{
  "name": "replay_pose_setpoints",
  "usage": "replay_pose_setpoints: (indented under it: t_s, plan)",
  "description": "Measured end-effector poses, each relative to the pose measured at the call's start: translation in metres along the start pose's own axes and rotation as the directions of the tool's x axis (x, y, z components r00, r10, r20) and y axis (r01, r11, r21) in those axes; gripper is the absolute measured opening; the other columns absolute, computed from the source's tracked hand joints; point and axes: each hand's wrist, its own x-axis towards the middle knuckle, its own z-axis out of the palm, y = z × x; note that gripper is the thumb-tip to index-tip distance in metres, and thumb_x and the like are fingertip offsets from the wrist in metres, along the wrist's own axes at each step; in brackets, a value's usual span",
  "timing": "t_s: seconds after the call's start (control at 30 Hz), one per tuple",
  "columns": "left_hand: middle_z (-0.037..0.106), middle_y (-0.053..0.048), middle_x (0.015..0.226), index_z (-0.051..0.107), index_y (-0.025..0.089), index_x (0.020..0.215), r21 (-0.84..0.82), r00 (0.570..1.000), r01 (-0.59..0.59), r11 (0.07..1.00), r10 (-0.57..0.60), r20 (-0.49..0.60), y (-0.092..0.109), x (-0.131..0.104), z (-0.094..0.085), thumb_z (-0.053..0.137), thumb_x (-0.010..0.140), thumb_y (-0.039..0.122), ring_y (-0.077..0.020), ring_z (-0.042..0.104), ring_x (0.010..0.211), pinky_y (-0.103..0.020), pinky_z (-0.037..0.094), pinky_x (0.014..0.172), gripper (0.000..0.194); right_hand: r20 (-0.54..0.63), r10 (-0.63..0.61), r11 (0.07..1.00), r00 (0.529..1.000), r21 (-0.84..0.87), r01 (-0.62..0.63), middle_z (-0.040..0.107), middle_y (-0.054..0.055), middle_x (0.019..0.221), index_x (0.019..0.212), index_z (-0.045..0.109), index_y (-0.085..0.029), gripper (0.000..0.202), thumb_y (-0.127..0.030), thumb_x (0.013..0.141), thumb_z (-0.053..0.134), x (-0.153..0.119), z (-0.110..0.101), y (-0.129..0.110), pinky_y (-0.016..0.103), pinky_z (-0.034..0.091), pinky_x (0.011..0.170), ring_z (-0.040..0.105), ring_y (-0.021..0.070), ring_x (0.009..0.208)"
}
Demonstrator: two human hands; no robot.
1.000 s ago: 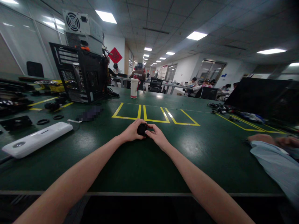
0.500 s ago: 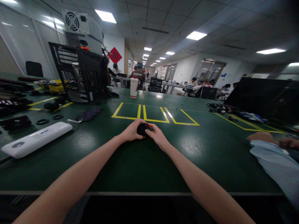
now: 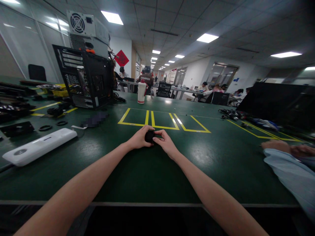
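Note:
A small black round object (image 3: pixel 149 136) is held between both hands, just above or on the green table (image 3: pixel 152 177) near its middle. My left hand (image 3: pixel 139 137) curls round its left side, with the thumb at the front and the fingers behind. On the right side, the thumb and fingertips of my right hand (image 3: pixel 165 141) pinch the object's edge. Beyond the hands, yellow tape outlines (image 3: pixel 165 127) mark the table top. What the object is exactly cannot be made out.
A white power strip (image 3: pixel 40 147), black rings (image 3: pixel 45 128) and an open computer case (image 3: pixel 86 78) are at the left. A white cup (image 3: pixel 141 93) stands behind the tape. Cables (image 3: pixel 232 114) and another person's sleeved arm (image 3: pixel 285 167) are at the right.
The view has shifted very slightly. Both hands keep nearly the same hold on the black object. At the right, the other person's hands have moved a little.

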Motion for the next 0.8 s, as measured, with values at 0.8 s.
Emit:
replay_pose_setpoints:
  t_s: [0.8]
  plan:
    - [0.047,-0.003,0.105,0.042,0.022,0.105,-0.013,0.999,0.03,0.999,-0.03,0.017,0.0071,-0.0008,-0.0039,0.069,0.056,0.021,-0.0214,0.048,0.098,-0.036,0.041,0.085,0.056,0.054,0.053,0.999,0.997,-0.002,-0.053,0.052,0.003,0.106,0.103,0.051,-0.022,0.035,-0.028,0.07,0.059,-0.0005,-0.0042,-0.0016,0.036,0.039,0.089,0.05,0.0167,0.098]
